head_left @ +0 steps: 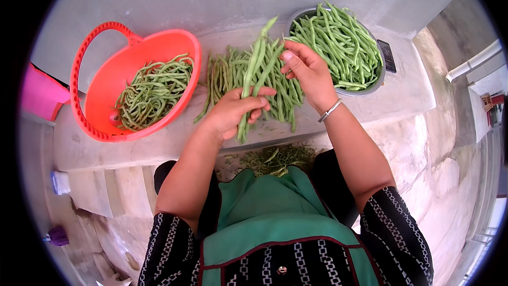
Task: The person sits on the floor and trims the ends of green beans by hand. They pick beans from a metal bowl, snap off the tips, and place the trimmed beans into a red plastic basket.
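Several long green beans (pixel 255 61) stand upright in my left hand (pixel 238 110), its fingers wrapped round their lower part. My right hand (pixel 307 69) is closed in a pinch, thumb against fingers, at the upper end of one bean that slants out of the left hand. A silver bangle is on my right wrist. Below and behind both hands, a pile of green beans (pixel 219 82) lies on the pale concrete ledge (pixel 402 92).
On the left, a red plastic basket (pixel 185 39) with a tall handle holds thin, darker beans. A grey basin (pixel 365 91) heaped with green beans sits at the right, beside a dark phone-like object (pixel 389 55). Green trimmings (pixel 275 160) lie below the ledge, between my knees.
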A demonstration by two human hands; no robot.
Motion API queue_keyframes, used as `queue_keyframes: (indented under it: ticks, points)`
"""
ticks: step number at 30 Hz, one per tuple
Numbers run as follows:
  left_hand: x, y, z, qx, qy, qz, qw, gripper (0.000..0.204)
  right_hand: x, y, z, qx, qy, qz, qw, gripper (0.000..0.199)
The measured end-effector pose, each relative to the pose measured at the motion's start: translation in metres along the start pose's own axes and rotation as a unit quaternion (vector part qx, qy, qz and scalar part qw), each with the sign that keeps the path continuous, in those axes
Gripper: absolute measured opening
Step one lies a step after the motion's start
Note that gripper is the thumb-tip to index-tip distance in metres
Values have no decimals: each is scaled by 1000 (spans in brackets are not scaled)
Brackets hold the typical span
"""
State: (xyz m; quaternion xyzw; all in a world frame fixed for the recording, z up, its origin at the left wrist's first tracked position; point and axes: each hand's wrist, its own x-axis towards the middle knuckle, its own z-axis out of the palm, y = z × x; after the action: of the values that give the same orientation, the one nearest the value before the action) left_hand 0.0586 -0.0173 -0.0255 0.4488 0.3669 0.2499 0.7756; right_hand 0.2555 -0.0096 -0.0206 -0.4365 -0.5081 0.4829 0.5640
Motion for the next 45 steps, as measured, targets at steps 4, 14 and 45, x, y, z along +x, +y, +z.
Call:
queue_keyframes:
  ticks: [4,14,45]
  points:
    - [0,-1,5,32,7,10,999,36,3,-4,-14,-5,-8,-2,1000,18]
    - [5,-9,-11,226,111,158,955,26,-11,-16,-3,50,-112,168,978,12]
    - [-16,42,-42,-115,301,323,890,16,-15,-5,0,30,-76,189,979,25]
